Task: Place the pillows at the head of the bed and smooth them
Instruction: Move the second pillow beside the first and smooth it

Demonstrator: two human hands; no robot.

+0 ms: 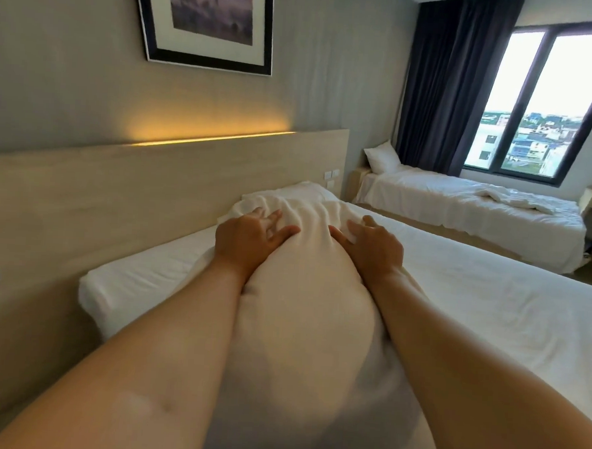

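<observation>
Pillow [301,293] lies lengthwise on the bed [489,303], just beside the headboard [152,189]. Left hand [249,235] and right hand [372,245], fingers spread flat, press its flanks, apparently to smooth and settle it.

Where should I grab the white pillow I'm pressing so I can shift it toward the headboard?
Probably by the white pillow's two long sides, as the left hand and right hand flank it now. It bulges in the middle and lies lengthwise away from you, so fingers curling in from both sides should hold best.
</observation>
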